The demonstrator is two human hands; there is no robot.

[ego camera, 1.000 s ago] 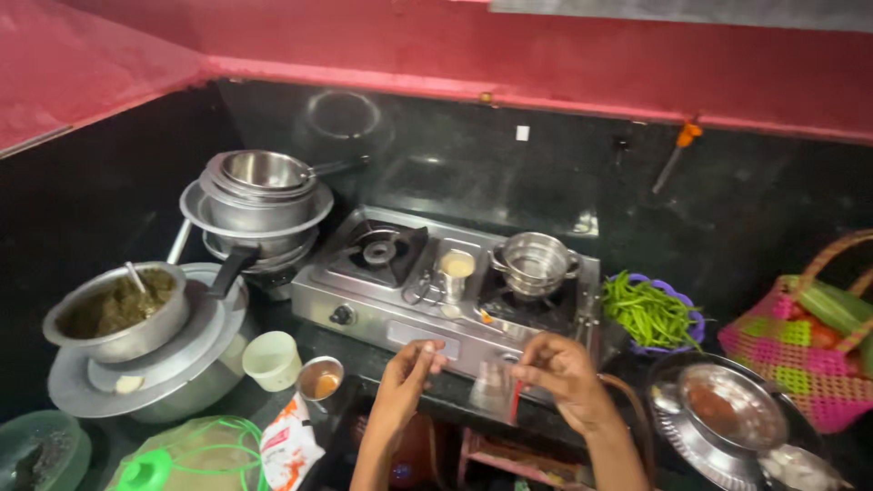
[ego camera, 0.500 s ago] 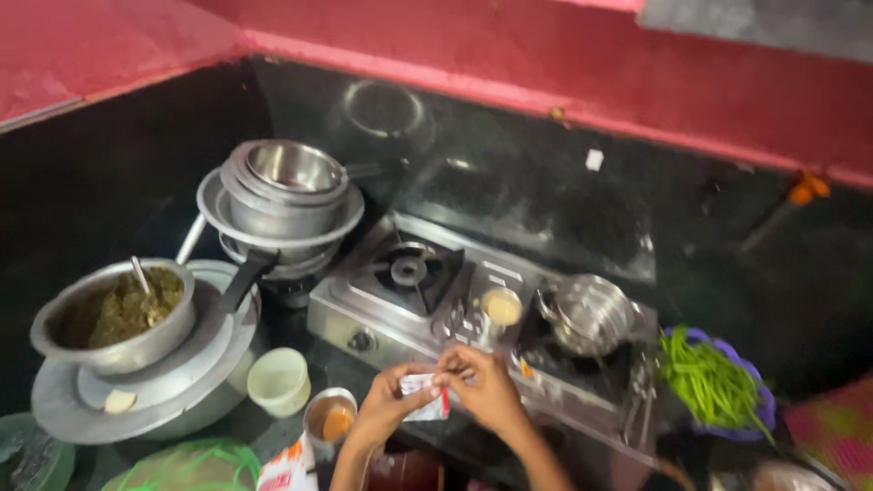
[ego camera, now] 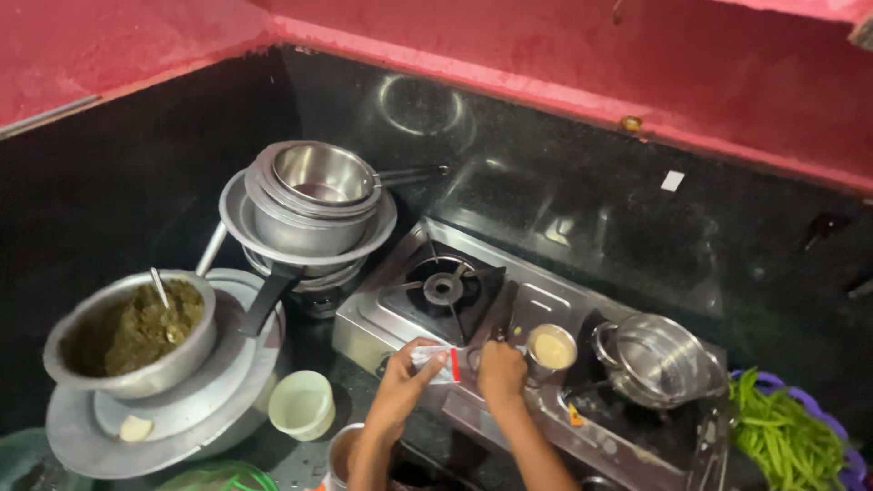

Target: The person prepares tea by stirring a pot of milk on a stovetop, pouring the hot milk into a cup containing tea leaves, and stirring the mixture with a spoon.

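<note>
Pinching a small clear packet with a red strip [ego camera: 435, 362] between thumb and fingertips, the left hand [ego camera: 405, 386] holds it just above the front edge of the two-burner stove [ego camera: 546, 364]. The right hand [ego camera: 502, 371] grips the packet's other end, fingers curled together over it — the pull from both sides looks suited to tearing it open, though the seam itself is too small to read. Both forearms rise from the bottom edge and converge at the stove's front, wrists bent slightly inward. Just right of the right hand, on the stove's middle plate, stands a small steel cup of pale liquid [ego camera: 552, 350]. On the stove's right burner sits a steel pot [ego camera: 659, 359]; the left burner [ego camera: 444, 289] is bare. Left of the stove — a stack of steel pans [ego camera: 314, 205].
</note>
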